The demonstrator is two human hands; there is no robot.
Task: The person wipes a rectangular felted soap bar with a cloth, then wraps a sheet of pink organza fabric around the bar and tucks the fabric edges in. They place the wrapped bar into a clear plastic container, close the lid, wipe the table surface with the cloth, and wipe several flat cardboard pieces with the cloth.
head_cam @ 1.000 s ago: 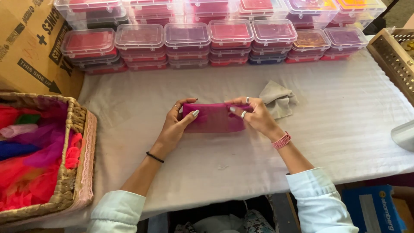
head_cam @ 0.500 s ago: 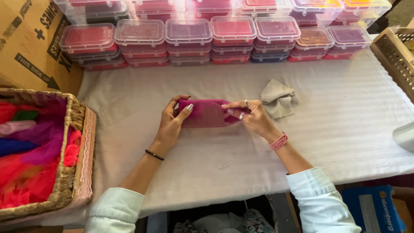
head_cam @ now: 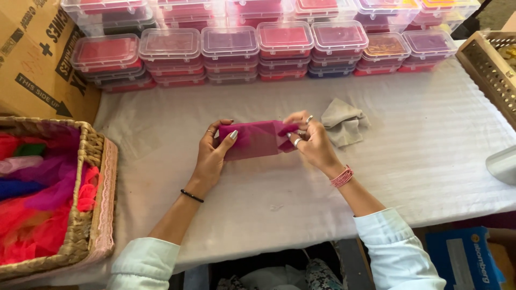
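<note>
Since a second ago the right hand (head_cam: 312,142) has bunched the right end of the magenta cloth (head_cam: 257,139), fingers pinching its fold. The left hand (head_cam: 212,153) pinches the other end, keeping the cloth taut just above the white tablecloth (head_cam: 419,161), beside a grey rag (head_cam: 344,121).

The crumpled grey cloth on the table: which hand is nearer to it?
Right. The right hand sits just beside the grey cloth; the left hand is farther off, across the magenta fabric.
</note>
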